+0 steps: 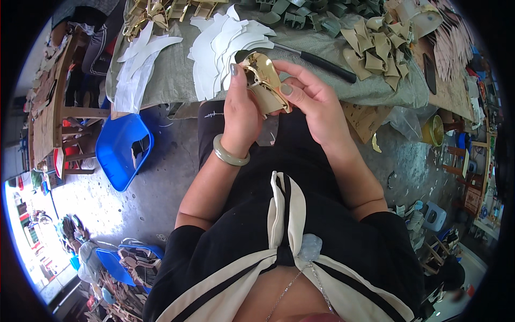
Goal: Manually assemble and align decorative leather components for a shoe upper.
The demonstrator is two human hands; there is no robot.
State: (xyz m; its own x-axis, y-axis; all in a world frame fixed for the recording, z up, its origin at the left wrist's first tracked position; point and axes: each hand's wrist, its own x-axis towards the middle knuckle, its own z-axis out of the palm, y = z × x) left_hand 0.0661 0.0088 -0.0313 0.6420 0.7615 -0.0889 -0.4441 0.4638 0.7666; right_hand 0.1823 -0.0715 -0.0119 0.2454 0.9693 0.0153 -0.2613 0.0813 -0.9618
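Just over the near edge of the table, both of my hands hold a shiny gold shoe piece. It is curved and folded, with a pale inner side showing near its lower end. My left hand grips its left side, the thumb pressed against the gold. From the right, my right hand pinches it between thumb and curled fingers. Some fingertips are hidden behind the piece. Beyond the hands lie stacked white cut-out pieces and a tool with a black handle.
Similar gold pieces lie at the far left of the cloth-covered table. Dark green pieces and beige pieces are heaped at the far middle and right. A phone lies rightmost. A blue plastic bin stands on the floor at left.
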